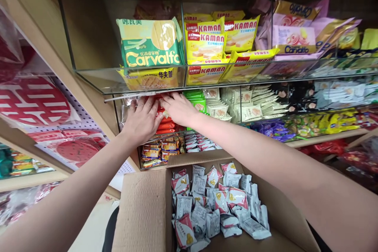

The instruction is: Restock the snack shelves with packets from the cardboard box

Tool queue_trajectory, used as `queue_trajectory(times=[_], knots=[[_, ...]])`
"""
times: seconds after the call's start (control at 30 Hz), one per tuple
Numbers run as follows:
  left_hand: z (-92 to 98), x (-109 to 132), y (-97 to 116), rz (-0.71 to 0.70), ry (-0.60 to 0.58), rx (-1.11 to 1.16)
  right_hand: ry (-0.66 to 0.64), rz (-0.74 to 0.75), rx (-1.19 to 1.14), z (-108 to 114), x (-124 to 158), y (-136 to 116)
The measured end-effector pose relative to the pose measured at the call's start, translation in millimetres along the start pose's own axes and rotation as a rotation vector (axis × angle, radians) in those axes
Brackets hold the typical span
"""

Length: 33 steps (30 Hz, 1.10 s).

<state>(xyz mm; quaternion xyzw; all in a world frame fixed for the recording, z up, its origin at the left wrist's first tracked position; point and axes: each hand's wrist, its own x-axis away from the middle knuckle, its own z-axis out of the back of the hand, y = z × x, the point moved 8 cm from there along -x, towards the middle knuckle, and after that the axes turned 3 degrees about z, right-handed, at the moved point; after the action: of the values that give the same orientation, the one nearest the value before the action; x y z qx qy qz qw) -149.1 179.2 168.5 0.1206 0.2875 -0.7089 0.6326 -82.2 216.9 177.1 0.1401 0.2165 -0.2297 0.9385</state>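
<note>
Both my hands reach into a compartment of the lower shelf. My left hand [142,120] lies with its fingers stretched forward at the left side of a stack of small red packets [168,125]. From the right, my right hand [180,109] rests over the top of the same stack, its fingers extended towards my left fingers. The fingertips of both are partly hidden in the shade under the upper shelf. Beside my right wrist are green packets [199,104]. Below my arms an open cardboard box [143,208] holds several small white and pink snack packets [184,230].
Above the hands, a glass-fronted shelf holds a green wafer pack [150,43], yellow packs [205,47] and pink packs [293,39]. Cream packets [252,112] fill the compartments to the right. Orange packets [169,144] sit underneath. A wooden upright [62,47] and red decorations [35,102] are at left.
</note>
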Motion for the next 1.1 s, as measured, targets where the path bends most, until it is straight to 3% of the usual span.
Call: queue_trajectory(times=[0.1,0.2,0.33,0.47,0.67,0.83,0.97,1.1], knots=[[-3.9,-4.0,-1.2,0.011,0.004,-0.004,0.037,0.056,-0.069,7.2,8.1,1.5],[-5.6,-7.7,-2.4,0.011,-0.025,0.001,0.127,0.09,-0.148,23.5,35.0,4.9],[-6.3,-11.3,-5.0,-0.008,-0.052,-0.018,0.217,0.038,-0.21,38.2,99.3,14.8],[-8.2,-10.8,-4.4,-0.041,-0.048,-0.036,0.219,-0.103,-0.283,27.4,182.1,27.5],[-3.4,-14.9,1.7,-0.046,-0.005,0.058,0.031,-0.315,-0.385,-10.2,299.3,28.7],[-1.0,-17.8,6.3,-0.062,-0.022,0.077,-0.228,-0.435,-0.435,-61.7,358.4,13.2],[18.5,-0.4,24.1,-0.04,0.0,0.127,-0.485,-0.505,-0.588,-118.3,379.8,-19.1],[43.1,38.6,63.6,-0.099,0.053,0.273,-0.603,-0.481,-0.709,-156.6,359.4,-66.5]])
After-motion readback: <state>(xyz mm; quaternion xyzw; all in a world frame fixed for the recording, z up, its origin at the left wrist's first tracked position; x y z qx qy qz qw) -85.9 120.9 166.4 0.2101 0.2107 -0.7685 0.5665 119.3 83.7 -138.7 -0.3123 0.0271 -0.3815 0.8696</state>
